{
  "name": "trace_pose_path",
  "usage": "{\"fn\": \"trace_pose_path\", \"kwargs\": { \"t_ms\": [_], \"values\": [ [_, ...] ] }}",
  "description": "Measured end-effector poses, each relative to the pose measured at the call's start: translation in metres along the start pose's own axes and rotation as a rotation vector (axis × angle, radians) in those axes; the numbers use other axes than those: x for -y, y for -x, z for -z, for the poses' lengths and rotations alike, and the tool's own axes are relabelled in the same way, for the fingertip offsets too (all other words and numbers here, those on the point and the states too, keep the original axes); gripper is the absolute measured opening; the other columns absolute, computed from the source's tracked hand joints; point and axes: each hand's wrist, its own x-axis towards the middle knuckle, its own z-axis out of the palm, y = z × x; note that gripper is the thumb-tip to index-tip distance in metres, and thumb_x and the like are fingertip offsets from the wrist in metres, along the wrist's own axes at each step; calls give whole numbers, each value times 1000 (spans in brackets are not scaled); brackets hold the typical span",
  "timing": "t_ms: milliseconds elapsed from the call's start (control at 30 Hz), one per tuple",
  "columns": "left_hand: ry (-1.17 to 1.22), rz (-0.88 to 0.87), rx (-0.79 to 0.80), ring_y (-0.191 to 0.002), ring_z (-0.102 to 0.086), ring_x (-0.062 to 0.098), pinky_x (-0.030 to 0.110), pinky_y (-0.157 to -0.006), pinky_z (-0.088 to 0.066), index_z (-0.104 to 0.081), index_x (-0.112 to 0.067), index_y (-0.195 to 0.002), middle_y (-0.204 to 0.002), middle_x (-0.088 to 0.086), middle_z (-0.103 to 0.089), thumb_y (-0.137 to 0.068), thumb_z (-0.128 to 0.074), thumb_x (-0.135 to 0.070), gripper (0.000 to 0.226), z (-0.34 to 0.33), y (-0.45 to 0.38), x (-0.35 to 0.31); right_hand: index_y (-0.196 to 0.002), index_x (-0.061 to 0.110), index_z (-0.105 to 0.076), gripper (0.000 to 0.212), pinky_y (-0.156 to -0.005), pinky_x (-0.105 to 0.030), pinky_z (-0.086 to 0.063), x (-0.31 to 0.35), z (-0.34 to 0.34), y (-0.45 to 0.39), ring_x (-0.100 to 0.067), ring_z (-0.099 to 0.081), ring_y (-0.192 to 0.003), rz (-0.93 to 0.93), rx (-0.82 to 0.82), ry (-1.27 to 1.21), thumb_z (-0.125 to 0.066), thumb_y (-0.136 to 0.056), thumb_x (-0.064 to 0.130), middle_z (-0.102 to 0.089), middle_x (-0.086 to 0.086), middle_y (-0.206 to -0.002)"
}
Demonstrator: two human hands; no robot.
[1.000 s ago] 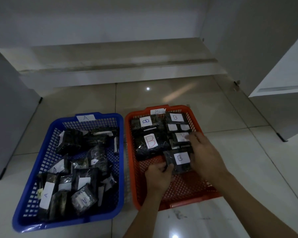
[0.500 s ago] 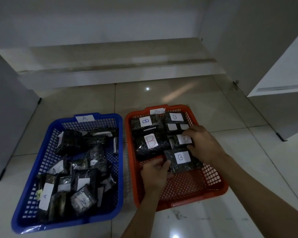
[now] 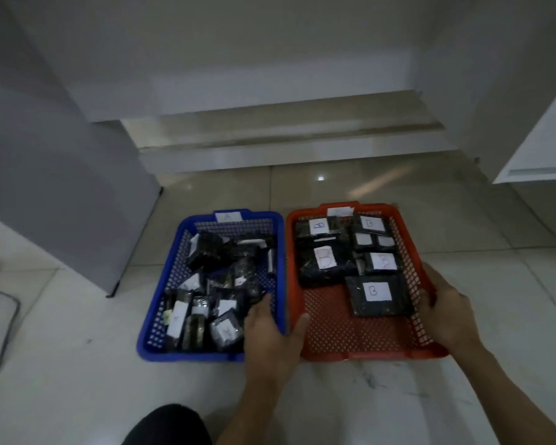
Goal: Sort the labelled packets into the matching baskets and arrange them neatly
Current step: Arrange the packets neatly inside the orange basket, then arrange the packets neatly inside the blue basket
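1. Two baskets sit side by side on the tiled floor in the lower middle of the frame: a blue basket (image 3: 278,252) at lower left of centre with a paper tag that seems to read A on its far rim, and an orange basket (image 3: 408,248) to its right with a tag whose letter is too faint to read.
2. Both hands grip the orange basket by its opposite long walls. The left hand (image 3: 275,335) straddles the touching rims, thumb inside the orange wall and fingers falling on the blue side. The right hand (image 3: 446,313) curls over the right wall. Such a grip probably serves to shift or square the basket, not to pick a packet.
3. The B packets (image 3: 377,295) lie flat, labels up, filling the far half of the orange basket in rough rows, so each letter can be checked at a glance. The near half shows bare mesh.
4. The packets in the blue basket (image 3: 225,303) lie jumbled, overlapping and tilted, with several labels hidden. By this look, sorting is largely done, while that side awaits tidying.
5. A dark cable (image 3: 4,335) curves at the far left edge, well apart.
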Motion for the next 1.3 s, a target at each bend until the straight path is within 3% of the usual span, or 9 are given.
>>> {"fn": "trace_pose_path", "kwargs": {
  "t_ms": [67, 167, 267, 467, 567, 700, 867, 1167, 1300],
  "values": [
    [43, 16, 81, -103, -62, 12, 36, -91, -56, -58, -26, -125, -114, -7, -65, -73, -70, -58, 62, -6, -6, 5, -152, 29, -40, 62, -94, -50, -54, 4, -3, 4, -39, -67, -102, 24, -23, -5, -45, -94, 8, -69, -13, -125],
    [42, 0, 43, -86, -65, 9, 31, -78, -60, -62, -27, -108, -99, -7, -67, -76, -68, -24, 33, -16, -12, 10, -149, 31, -43, 63, -87, -51, -56, 6, -7, 9, -41, -68, -94, 67, -70, 6, -37, -87, 23, -70, -16, -119],
    [13, -45, -3, -85, -63, 14, 32, -75, -59, -61, -22, -107, -94, -3, -64, -76, -55, -8, 34, -21, -13, 13, -149, 34, -40, 57, -88, -55, -54, 10, -13, 14, -44, -67, -97, 43, -90, 24, -43, -96, 12, -68, -19, -123],
    [24, -87, 124, -93, -61, 17, 32, -85, -57, -59, -14, -118, -104, 2, -63, -82, -61, -11, 37, -10, -19, 19, -151, 24, -37, 59, -90, -59, -52, 28, -13, 25, -47, -61, -106, -19, -108, 143, -37, -91, 25, -61, -25, -126],
    [101, -116, 196, -102, -63, 14, 29, -95, -53, -60, -15, -130, -114, -1, -65, -89, -67, -24, 42, 21, -19, 23, -146, 11, -44, 54, -94, -64, -48, 45, -17, 37, -51, -52, -114, -78, -243, 267, -53, -95, 26, -54, -32, -128],
    [292, -179, 21, -70, -69, 7, 33, -71, -60, -75, -15, -91, -77, -7, -73, -90, -69, -17, 6, 80, -22, 38, -99, 13, -72, 10, -75, -37, -50, 103, -37, 56, -33, -68, -83, 129, -257, 119, -64, -94, 17, -71, -11, -88],
    [365, -110, -170, -53, -66, 11, 29, -51, -57, -75, -18, -83, -64, -2, -72, -87, -73, -20, 4, 146, -35, 68, -71, 29, -68, 18, -62, -29, -53, 171, -87, 73, -2, -65, -61, 224, -14, -151, -74, -87, 28, -67, 15, -63],
    [194, -109, -44, -66, -68, 3, 23, -66, -54, -70, -23, -87, -73, -8, -71, -86, -74, -21, 4, 185, -131, 79, -67, 20, -67, 27, -64, -34, -52, 208, -143, 69, -16, -64, -61, 274, 100, -386, -70, -92, 30, -66, 3, -61],
    [-151, -148, 150, -93, -58, 9, 25, -80, -45, -61, -19, -119, -103, -9, -65, -74, -84, -16, 50, 185, -205, 62, -70, 23, -69, 22, -61, -17, -51, 207, -155, 58, -10, -66, -64, 225, 85, -441, -71, -91, 27, -68, 8, -65]
  ]
}}
